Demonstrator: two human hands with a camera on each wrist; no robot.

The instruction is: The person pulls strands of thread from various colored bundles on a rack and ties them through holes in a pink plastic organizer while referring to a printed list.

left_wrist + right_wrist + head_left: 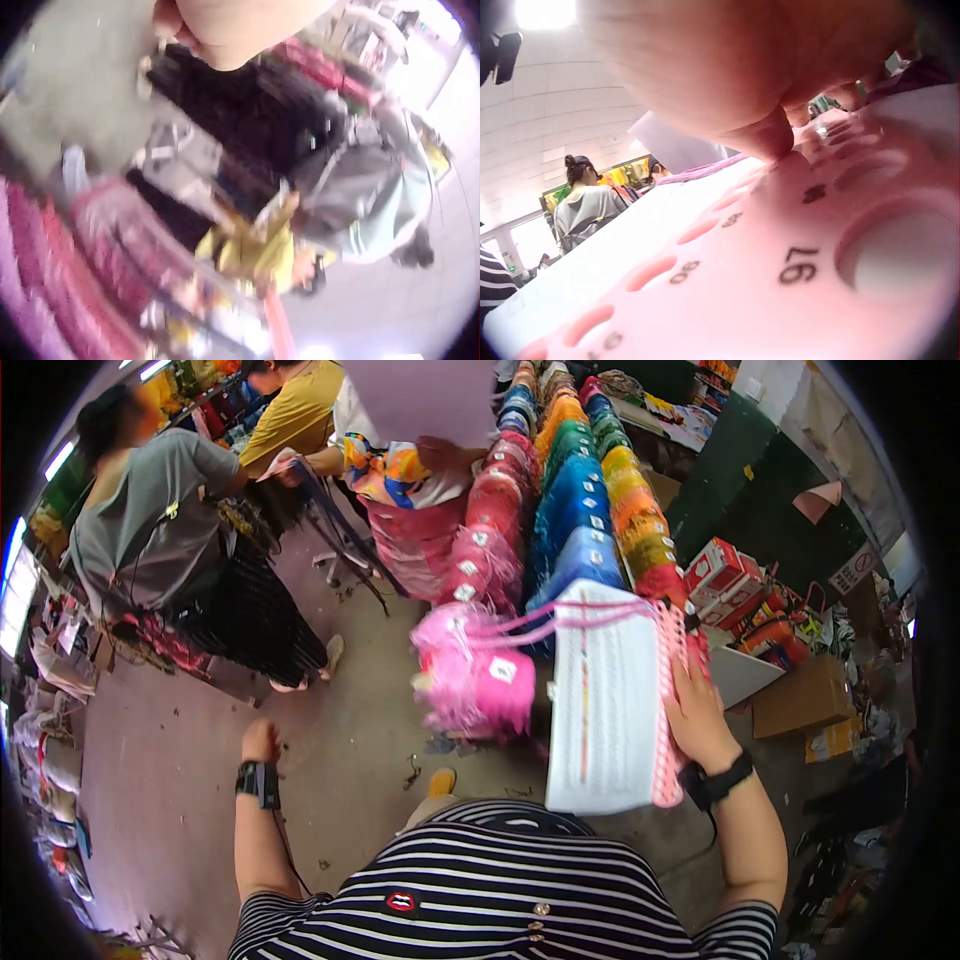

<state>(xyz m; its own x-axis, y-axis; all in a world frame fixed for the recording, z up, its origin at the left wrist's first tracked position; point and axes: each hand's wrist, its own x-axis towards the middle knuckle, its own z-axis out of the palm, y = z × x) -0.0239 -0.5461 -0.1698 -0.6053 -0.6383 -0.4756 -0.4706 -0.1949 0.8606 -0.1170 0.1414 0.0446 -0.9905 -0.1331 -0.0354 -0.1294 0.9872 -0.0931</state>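
Observation:
My right hand (698, 712) grips the edge of a pink thread-holder strip (668, 770) with a row of round holes. In the right wrist view, black printed numbers run beside the holes, and a fingertip (769, 142) presses on the pink strip (742, 300). A white sheet (605, 710) with rows of faint markings and a coloured line lies alongside the strip, held up in front of my body. Pink strands (570, 618) trail across its top to the left. Down at my left side, my left hand (260, 742) hangs with loosely curled fingers and holds nothing.
Long rows of coloured thread bundles (572, 495) stretch ahead, with a bright pink bundle (500, 685) nearest. A person in grey (150, 510) and others stand at the left. Red and white boxes (722, 575) and a cardboard box (800, 698) sit at the right.

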